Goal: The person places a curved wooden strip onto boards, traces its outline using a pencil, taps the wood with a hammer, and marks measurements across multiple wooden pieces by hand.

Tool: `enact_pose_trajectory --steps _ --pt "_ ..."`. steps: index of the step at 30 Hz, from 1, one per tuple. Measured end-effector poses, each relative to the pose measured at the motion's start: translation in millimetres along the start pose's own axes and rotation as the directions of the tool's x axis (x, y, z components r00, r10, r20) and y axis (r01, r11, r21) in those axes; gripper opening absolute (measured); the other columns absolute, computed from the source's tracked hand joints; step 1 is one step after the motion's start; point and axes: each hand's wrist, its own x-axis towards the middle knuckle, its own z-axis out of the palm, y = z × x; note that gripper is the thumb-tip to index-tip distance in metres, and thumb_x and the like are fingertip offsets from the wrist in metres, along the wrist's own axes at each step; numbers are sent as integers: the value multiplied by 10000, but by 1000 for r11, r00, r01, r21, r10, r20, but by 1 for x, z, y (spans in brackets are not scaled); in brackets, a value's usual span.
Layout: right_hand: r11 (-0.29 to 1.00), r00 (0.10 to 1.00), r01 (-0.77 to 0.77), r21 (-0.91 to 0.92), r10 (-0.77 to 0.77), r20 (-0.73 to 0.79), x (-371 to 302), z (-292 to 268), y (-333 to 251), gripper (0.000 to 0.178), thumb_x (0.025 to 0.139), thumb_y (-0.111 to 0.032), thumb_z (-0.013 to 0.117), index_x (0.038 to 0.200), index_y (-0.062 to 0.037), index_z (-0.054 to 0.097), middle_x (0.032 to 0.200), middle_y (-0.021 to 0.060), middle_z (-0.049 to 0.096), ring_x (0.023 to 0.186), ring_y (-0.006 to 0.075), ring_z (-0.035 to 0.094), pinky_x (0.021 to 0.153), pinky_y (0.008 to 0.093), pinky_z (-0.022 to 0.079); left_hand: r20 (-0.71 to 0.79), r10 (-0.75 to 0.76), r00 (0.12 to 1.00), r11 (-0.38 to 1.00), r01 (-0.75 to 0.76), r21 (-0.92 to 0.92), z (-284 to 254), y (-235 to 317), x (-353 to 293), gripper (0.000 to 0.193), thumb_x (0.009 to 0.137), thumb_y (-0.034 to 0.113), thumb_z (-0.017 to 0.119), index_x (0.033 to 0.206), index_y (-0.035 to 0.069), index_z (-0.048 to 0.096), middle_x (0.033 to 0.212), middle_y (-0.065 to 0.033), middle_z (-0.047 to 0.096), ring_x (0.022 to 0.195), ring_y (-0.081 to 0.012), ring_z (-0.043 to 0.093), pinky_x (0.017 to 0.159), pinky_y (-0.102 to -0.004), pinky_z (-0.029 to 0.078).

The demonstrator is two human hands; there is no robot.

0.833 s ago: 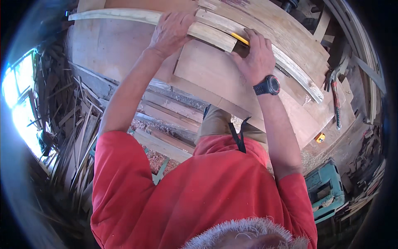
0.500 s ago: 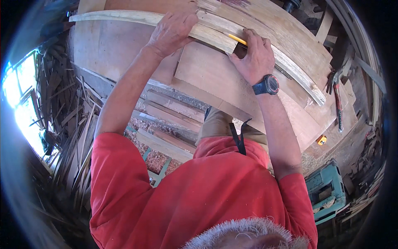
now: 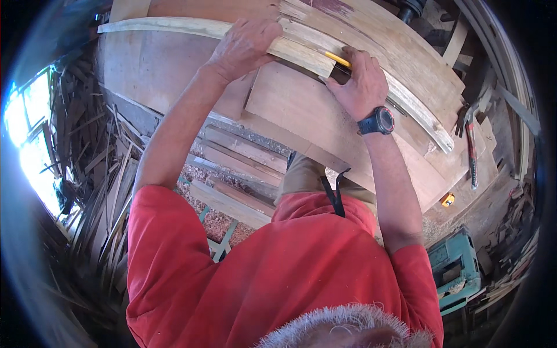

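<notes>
A long pale wooden strip (image 3: 168, 24) runs from the far left and ends by my right hand. My left hand (image 3: 246, 46) is closed over it, fingers curled round its far edge. A second curved wooden strip (image 3: 415, 107) lies alongside and overlaps it, reaching toward the right. My right hand (image 3: 361, 84), with a dark watch on the wrist, holds a yellow pencil (image 3: 337, 59) whose tip points left over the strip's end. The thumb of that hand is near the cut end. Both strips lie on broad plywood sheets (image 3: 296, 101).
A red-handled hammer (image 3: 472, 148) and a small yellow tape measure (image 3: 447, 199) lie to the right. A green machine frame (image 3: 455, 267) stands at lower right. Heaps of scrap wood (image 3: 87, 139) fill the left side. More planks (image 3: 243, 151) lie below the bench's near edge.
My right hand and the pencil have shifted slightly right and nearer. My left hand stays on the strip, with little movement.
</notes>
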Motion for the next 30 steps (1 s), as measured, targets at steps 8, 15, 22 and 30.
enact_pose_trajectory --steps 8,15,22,30 --pt "998 998 -56 -14 56 -1 -4 4 -1 683 629 -304 869 1227 -85 622 1065 82 652 979 286 634 796 425 533 49 14 999 999 -17 51 3 10 0 513 742 184 821 1179 134 557 1138 -66 637 1104 -271 617 910 -426 456" --pt "1000 1000 -3 0 3 -31 -5 8 0 674 664 -315 859 1248 -93 607 1076 92 657 993 290 646 801 436 532 -38 -2 999 996 5 91 7 14 -2 487 752 211 816 1159 155 554 1065 -39 628 1064 -249 626 887 -422 438" --pt "987 996 -68 147 57 74 -2 -11 1 702 742 -358 850 1315 -59 576 1172 120 673 1055 339 645 886 465 527 -4 -55 998 988 55 146 21 9 -12 765 725 226 848 1384 153 467 1447 -193 504 1373 -387 461 1048 -582 395" --pt "740 949 -313 595 267 167 -90 -31 23 343 1019 -289 634 1209 -5 604 856 103 604 785 208 596 738 353 510 -47 -93 995 989 98 110 14 21 -5 646 676 177 834 1227 130 501 1321 -154 557 1304 -347 509 991 -552 422"
